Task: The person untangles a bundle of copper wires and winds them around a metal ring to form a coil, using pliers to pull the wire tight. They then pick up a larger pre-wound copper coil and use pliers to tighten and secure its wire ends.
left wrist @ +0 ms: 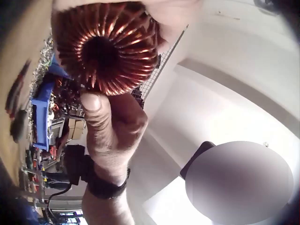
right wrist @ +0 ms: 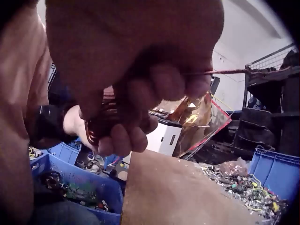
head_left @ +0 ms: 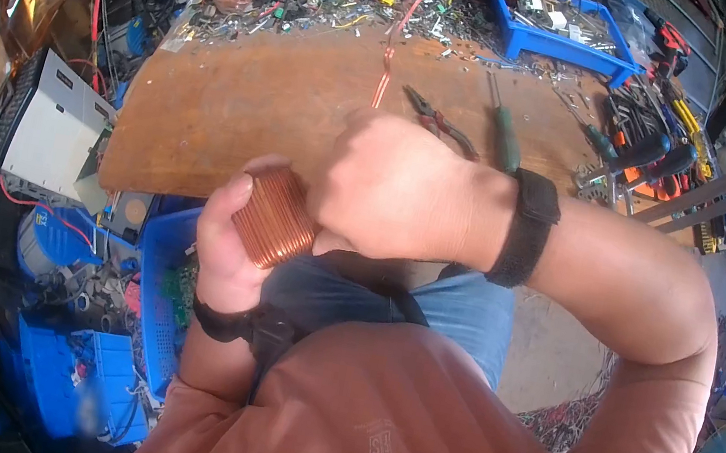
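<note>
A ring-shaped coil of copper wire (head_left: 276, 217) is gripped by the left hand (head_left: 229, 238), thumb on one side, in front of the lap. The left wrist view shows the coil (left wrist: 107, 49) end-on, with a dark hole in its middle. Against the coil's right side the right hand (head_left: 398, 189) has its fingers curled; copper strands (head_left: 383, 76) run up from it across the table. In the right wrist view a wire (right wrist: 225, 72) leaves the curled fingers of the right hand (right wrist: 136, 51). The exact fingertip contact is hidden.
The wooden table (head_left: 231, 99) carries pliers (head_left: 440, 124), a green-handled screwdriver (head_left: 505, 137) and a heap of small scrap parts (head_left: 341, 12). Behind stands a blue tray (head_left: 561, 47). A blue basket (head_left: 154, 259) is below the left forearm; a white box (head_left: 58, 128) stands left.
</note>
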A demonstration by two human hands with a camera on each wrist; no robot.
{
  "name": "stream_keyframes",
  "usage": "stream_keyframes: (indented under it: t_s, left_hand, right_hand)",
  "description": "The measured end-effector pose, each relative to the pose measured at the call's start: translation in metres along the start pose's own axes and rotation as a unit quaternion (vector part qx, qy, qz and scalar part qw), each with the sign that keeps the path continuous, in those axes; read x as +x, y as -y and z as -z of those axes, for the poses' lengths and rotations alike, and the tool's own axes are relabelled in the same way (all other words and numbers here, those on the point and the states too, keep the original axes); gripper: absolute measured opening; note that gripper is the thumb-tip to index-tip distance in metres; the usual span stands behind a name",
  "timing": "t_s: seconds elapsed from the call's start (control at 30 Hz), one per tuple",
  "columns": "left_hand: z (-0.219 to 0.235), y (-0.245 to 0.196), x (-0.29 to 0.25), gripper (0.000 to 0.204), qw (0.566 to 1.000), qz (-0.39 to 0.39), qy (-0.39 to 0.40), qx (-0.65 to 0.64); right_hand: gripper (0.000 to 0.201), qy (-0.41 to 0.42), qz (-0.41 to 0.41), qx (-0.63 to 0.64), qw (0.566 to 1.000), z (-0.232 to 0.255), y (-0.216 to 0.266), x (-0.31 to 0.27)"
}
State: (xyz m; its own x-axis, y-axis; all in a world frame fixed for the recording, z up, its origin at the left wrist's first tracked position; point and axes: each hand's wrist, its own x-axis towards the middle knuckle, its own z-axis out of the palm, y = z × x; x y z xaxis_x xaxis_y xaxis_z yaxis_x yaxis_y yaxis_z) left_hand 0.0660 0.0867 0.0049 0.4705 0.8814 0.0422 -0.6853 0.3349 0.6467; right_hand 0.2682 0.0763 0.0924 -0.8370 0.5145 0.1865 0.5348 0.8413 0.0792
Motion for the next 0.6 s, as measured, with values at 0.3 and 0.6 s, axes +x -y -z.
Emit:
stream_keyframes:
  t_s: [0.3, 0.6]
  left_hand:
    - [-0.006, 0.000, 0.032, 0.036, 0.979, -0.088, -0.178, -0.050]
    - [-0.003, -0.029, 0.053, 0.027, 0.917, -0.303, -0.250, -0.074]
  right_hand:
    - [0.044, -0.051, -0.116, -0.021, 0.992, -0.020, -0.016, 0.006]
    - [0.048, -0.159, -0.288, 0.051, 0.943, -0.049, -0.021, 0.061]
